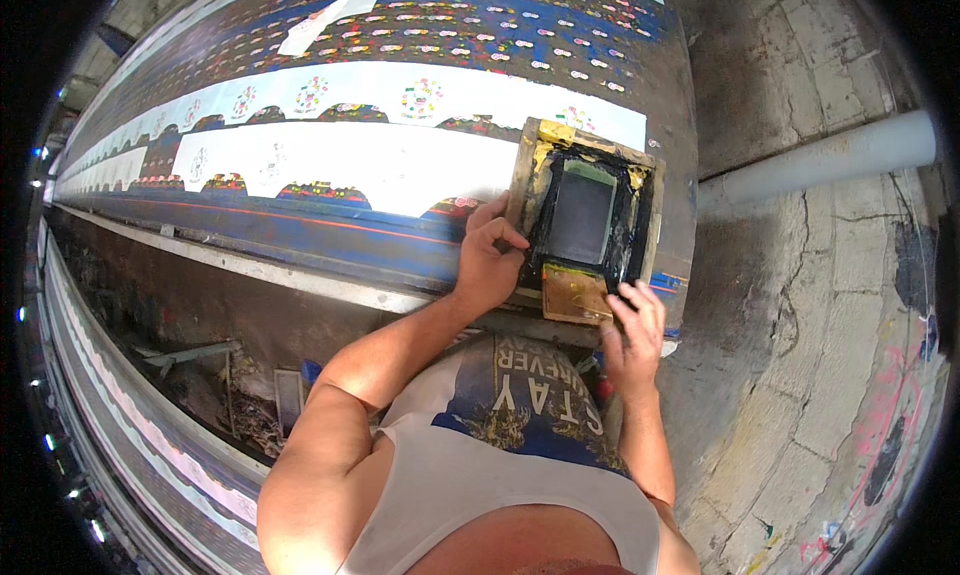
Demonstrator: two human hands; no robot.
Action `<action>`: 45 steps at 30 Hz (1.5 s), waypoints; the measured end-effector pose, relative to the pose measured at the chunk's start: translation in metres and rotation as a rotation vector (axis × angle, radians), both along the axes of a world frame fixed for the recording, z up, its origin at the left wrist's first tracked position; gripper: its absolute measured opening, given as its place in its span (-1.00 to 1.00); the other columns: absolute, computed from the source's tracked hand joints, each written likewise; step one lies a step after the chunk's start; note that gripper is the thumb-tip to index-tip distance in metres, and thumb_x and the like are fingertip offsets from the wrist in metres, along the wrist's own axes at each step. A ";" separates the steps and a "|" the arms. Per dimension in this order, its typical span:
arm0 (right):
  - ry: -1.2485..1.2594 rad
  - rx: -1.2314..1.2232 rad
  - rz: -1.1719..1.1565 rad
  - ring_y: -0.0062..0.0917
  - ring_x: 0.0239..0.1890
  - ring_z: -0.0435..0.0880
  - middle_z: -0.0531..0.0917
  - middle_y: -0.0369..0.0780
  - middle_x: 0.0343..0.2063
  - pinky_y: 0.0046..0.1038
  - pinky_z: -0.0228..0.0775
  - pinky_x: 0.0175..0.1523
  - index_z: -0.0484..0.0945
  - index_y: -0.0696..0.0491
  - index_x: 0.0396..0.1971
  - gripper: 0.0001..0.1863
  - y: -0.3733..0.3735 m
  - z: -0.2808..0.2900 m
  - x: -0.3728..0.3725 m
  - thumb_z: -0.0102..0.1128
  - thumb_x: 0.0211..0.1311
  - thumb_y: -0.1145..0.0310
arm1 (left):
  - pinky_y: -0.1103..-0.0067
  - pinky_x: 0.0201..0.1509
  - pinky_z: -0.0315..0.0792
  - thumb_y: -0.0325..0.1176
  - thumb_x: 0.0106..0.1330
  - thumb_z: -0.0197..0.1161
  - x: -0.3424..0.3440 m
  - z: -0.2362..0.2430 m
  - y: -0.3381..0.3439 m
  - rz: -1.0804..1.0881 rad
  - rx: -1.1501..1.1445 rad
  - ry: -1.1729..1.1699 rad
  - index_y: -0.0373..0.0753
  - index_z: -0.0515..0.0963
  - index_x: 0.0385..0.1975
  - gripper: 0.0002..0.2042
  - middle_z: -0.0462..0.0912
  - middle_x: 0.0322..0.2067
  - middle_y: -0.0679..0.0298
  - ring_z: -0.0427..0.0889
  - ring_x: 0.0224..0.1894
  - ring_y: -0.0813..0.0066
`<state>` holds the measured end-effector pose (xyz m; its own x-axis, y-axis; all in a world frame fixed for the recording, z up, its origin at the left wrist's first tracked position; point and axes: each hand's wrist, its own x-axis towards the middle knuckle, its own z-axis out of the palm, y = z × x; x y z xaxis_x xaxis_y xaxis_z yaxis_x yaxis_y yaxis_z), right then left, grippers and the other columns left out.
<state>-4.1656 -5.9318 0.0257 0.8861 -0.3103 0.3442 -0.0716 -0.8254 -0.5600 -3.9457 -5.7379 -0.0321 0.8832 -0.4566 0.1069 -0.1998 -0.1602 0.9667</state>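
Observation:
A small wooden screen printing frame (pixel 652 220) lies at the right end of a long printing table, its borders smeared with black and yellow ink around a dark mesh window (pixel 580 215). My left hand (pixel 488 260) grips the frame's left side, fingers curled and thumb close to the index finger. At the frame's near end rests a flat wooden squeegee (pixel 573 295), stained yellow and brown. Beside its right end is my right hand (pixel 636 340), with fingers apart and fingertips at the squeegee's corner; whether they press on it is hard to see.
White cut fabric pieces (pixel 350 160), some with colourful printed motifs, lie in rows along the ink-marked table (pixel 330 230). A pale pipe (pixel 820 158) juts in at the right over cracked concrete floor (pixel 780 375). Another long table (pixel 150 445) runs along the lower left.

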 end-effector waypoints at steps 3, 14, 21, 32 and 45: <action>0.115 -0.076 0.176 -0.04 0.38 0.65 0.73 -0.09 0.24 -0.01 0.50 0.43 0.73 0.05 0.21 -0.38 0.010 0.018 0.017 0.63 0.06 0.50 | 0.27 0.43 0.50 -0.77 0.10 0.35 0.000 -0.010 -0.005 0.013 -0.024 -0.037 -0.23 0.69 -0.41 -0.78 0.47 0.54 -0.07 0.44 0.53 -0.05; 0.518 -0.094 0.299 -0.03 0.09 0.80 0.82 -0.02 -0.07 -0.08 0.68 0.23 0.75 0.12 0.06 -0.60 -0.039 0.082 0.089 0.27 0.24 0.72 | 0.13 0.61 0.37 -0.63 0.15 0.49 0.003 0.034 0.003 0.005 0.036 -0.287 -0.13 0.75 0.11 -0.52 0.70 0.34 0.07 0.57 0.47 0.02; 0.336 -0.104 0.135 0.03 0.17 0.79 0.82 0.03 0.04 -0.08 0.64 0.30 0.77 0.10 0.11 -0.61 -0.062 0.059 0.144 0.22 0.35 0.70 | 0.09 0.40 0.56 -0.31 0.34 0.35 0.027 0.213 0.028 -0.631 -0.506 -0.920 -0.16 0.82 -0.04 -0.74 0.86 -0.05 0.27 0.80 0.08 0.22; 0.137 -0.270 0.089 -0.02 0.21 0.76 0.80 -0.04 0.08 -0.06 0.62 0.31 0.75 0.01 0.19 -0.52 -0.076 0.018 0.196 0.22 0.32 0.66 | 0.28 0.17 0.69 -0.54 0.28 0.45 0.016 0.250 0.100 -0.209 -0.286 -1.069 -0.20 0.82 -0.10 -0.79 0.86 -0.05 0.16 0.84 -0.02 0.16; 0.155 -0.233 0.692 -0.12 0.18 0.80 0.86 -0.13 0.01 -0.10 0.67 0.30 0.83 0.02 0.04 -0.57 -0.128 0.021 0.200 0.28 0.25 0.73 | 0.44 0.23 0.66 -0.58 0.44 0.45 -0.011 0.020 -0.013 0.201 0.127 -0.178 -0.26 0.82 0.12 -0.71 0.79 0.19 0.05 0.76 0.25 0.26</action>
<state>-3.9661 -6.0601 0.0471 0.8961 0.4021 0.1879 0.4438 -0.8066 -0.3905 -3.9570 -5.7508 -0.0120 0.9297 -0.2939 0.2219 -0.3168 -0.3308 0.8889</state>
